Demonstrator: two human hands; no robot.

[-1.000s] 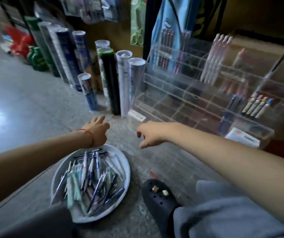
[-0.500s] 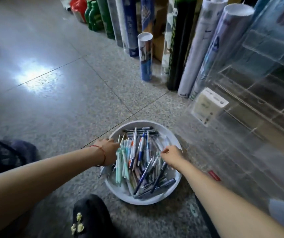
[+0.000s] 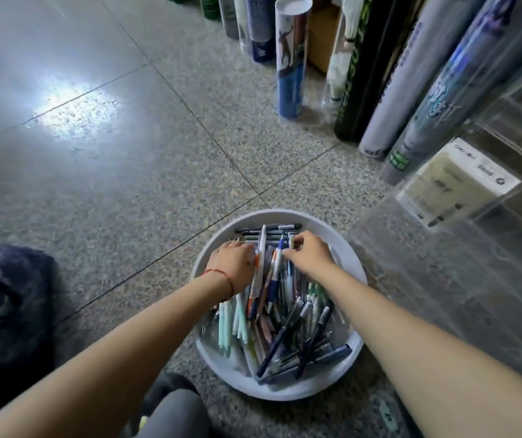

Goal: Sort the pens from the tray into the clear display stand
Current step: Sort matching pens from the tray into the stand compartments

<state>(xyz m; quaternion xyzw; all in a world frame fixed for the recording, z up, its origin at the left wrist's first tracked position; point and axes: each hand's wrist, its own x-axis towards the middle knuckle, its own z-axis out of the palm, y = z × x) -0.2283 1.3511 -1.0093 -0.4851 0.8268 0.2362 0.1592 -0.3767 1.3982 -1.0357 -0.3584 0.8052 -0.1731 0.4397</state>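
Note:
A round white tray (image 3: 346, 248) sits on the floor, heaped with pens (image 3: 285, 330) in white, mint, blue and black. My left hand (image 3: 234, 263), with a red string at the wrist, lies on the left of the heap with fingers curled down into the pens; the fingertips are hidden. My right hand (image 3: 312, 254) is over the far part of the heap, thumb and fingers pinching a white pen with a blue grip (image 3: 280, 248). The clear display stand (image 3: 490, 235) stands right of the tray, with only its lower left corner in view.
Tall printed tubes (image 3: 291, 58) stand in a row behind the tray and lean by the stand. A label card (image 3: 455, 181) is fixed to the stand's corner. A dark bag (image 3: 7, 311) lies at the left. My knee (image 3: 174, 415) is below the tray.
Both hands came down from near the stand to the tray, then slid from its sides onto the far part of the pen heap. The view tipped down and closer.

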